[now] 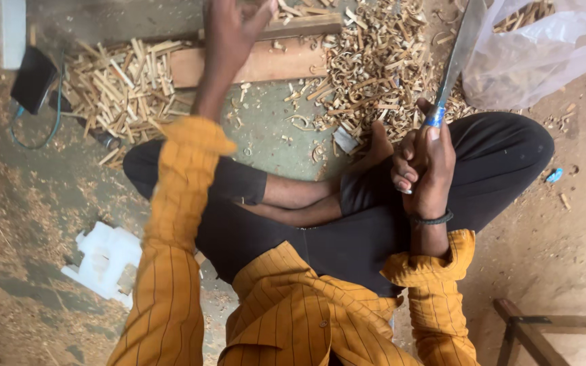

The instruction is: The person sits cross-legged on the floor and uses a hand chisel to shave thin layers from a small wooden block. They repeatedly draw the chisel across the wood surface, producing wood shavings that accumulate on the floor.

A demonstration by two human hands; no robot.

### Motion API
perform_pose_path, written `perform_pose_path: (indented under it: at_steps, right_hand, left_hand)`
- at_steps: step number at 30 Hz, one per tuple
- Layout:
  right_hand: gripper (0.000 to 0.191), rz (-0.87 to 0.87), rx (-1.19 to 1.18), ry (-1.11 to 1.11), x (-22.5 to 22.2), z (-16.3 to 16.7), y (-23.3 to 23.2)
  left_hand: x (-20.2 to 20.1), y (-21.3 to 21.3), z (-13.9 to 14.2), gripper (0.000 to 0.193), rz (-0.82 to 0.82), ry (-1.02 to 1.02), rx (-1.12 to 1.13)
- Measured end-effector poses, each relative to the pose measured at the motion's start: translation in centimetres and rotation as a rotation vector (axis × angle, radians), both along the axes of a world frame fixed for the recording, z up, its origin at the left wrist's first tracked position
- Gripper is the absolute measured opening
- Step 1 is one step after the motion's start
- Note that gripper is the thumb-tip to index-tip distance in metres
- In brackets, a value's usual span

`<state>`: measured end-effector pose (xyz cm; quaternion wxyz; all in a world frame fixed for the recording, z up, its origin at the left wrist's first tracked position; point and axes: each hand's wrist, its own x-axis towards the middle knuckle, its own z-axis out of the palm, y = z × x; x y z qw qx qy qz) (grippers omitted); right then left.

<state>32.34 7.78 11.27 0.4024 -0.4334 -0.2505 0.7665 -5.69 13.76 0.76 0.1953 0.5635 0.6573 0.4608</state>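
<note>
I sit cross-legged on the floor in black trousers and an orange striped shirt. My right hand (423, 169) grips the blue handle of a long knife (457, 57), whose grey blade points up and away over my right knee. My left hand (230, 30) is stretched forward with fingers spread, above a wooden plank (266, 64); it holds nothing that I can see. A heap of split wooden sticks (120, 88) lies left of the plank, and curled wood shavings (374, 64) lie in front of my feet.
A clear plastic bag (537, 54) with wood pieces sits at the upper right. A black device with a teal cable (34, 80) lies upper left. White foam pieces (103, 261) rest by my left side. A wooden frame (544, 332) stands lower right.
</note>
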Motion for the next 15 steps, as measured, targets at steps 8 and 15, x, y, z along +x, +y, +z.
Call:
perform_pose_path:
  at_steps: [8,15]
  right_hand:
    - [0.057,0.013,0.035,-0.020,-0.7,-0.9,-0.3]
    - [0.052,0.006,0.074,0.007,-0.5,-1.7,-0.7]
  left_hand:
    - [3.9,-9.7,-4.2,0.016,0.554,-0.064,0.097]
    - [7.3,-6.4,-8.7,0.018,0.614,-0.029,-0.011]
